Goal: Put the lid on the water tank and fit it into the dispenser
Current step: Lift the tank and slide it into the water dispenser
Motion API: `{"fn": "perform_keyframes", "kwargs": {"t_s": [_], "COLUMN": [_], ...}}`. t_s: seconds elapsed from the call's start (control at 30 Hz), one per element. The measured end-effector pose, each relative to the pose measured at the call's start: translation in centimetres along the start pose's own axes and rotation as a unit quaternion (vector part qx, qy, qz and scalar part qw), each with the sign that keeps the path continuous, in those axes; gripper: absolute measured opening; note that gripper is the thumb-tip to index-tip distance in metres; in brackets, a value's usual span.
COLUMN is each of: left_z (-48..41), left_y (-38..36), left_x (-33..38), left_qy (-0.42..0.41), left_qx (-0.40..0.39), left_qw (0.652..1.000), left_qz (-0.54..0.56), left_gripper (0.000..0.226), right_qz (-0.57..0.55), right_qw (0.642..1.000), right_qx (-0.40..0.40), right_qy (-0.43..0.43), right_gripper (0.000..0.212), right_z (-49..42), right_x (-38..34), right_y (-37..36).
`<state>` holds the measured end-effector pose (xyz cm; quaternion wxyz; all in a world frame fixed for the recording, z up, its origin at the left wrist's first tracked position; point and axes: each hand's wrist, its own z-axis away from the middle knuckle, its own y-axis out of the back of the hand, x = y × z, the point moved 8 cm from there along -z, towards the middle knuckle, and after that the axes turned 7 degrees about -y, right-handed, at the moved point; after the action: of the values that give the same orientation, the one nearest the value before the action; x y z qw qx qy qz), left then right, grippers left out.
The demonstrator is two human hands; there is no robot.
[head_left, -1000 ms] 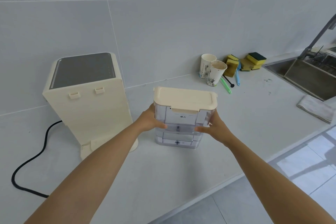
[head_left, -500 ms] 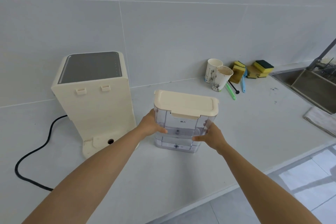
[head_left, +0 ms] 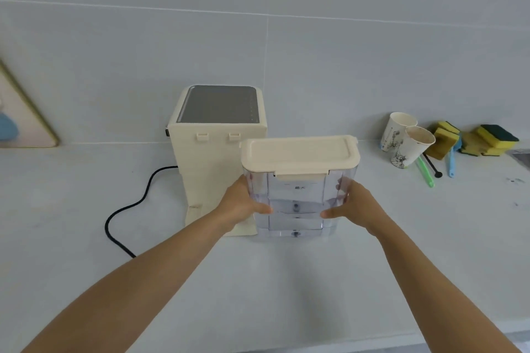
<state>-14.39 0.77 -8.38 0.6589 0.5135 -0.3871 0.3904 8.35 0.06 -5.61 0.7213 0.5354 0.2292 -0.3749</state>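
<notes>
A clear water tank [head_left: 296, 206] with its cream lid [head_left: 299, 156] closed on top is held between both hands, just in front and to the right of the cream dispenser [head_left: 218, 152]. My left hand [head_left: 239, 205] grips the tank's left side and my right hand [head_left: 355, 205] grips its right side. The tank's left edge overlaps the dispenser's rear face and base step. Two small tabs show on the dispenser's rear face near its grey top panel [head_left: 220, 104]. Whether the tank's bottom rests on the counter I cannot tell.
A black power cord [head_left: 129, 209] loops on the counter left of the dispenser. Two paper cups [head_left: 407, 140], sponges [head_left: 484, 140] and green and blue utensils [head_left: 426, 170] lie at the back right. A framed board [head_left: 20, 120] leans on the wall at left.
Both hands have carried the tank left toward the dispenser, so it now overlaps the dispenser's rear side. My view has swung left; the sink has left the frame.
</notes>
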Motion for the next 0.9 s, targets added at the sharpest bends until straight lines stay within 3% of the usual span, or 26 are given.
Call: {"fn": "perform_keyframes", "kwargs": {"t_s": [0.2,0.33,0.47,0.63,0.7,0.8,0.9], "left_z": [0.9,1.3,1.5,0.9,0.6,0.4,0.2], "left_y": [1.1,2.0,3.3,6.5,7.2,7.4,7.5], "left_x": [2.3,3.2,3.7,3.2,3.0,3.0,2.5], "left_qy": [-0.019,-0.013,0.008,0.045,0.055,0.068,0.077], "left_qx": [-0.010,-0.007,-0.018,0.002,0.014,0.018,0.020], "left_qw": [1.000,1.000,1.000,0.999,0.998,0.996,0.996], "left_qz": [-0.005,0.002,0.006,0.024,0.035,0.047,0.049], "left_gripper": [0.057,0.037,0.058,0.065,0.070,0.070,0.070], "right_qz": [0.003,-0.003,-0.019,-0.040,-0.049,-0.047,-0.049], "right_qw": [1.000,1.000,1.000,0.999,0.998,0.999,0.999], "right_qx": [0.006,-0.003,-0.008,-0.015,-0.021,-0.020,-0.019], "right_qy": [-0.008,-0.001,0.002,0.023,0.025,0.019,0.007], "right_gripper": [0.054,0.073,0.075,0.034,0.035,0.057,0.058], "right_z": [0.2,0.2,0.1,-0.9,-1.3,-1.5,-2.0], "right_x": [-0.2,-0.9,-2.3,-5.4,-5.8,-6.2,-5.9], "right_y": [0.2,-0.5,-1.5,-3.2,-3.7,-4.2,-4.9]}}
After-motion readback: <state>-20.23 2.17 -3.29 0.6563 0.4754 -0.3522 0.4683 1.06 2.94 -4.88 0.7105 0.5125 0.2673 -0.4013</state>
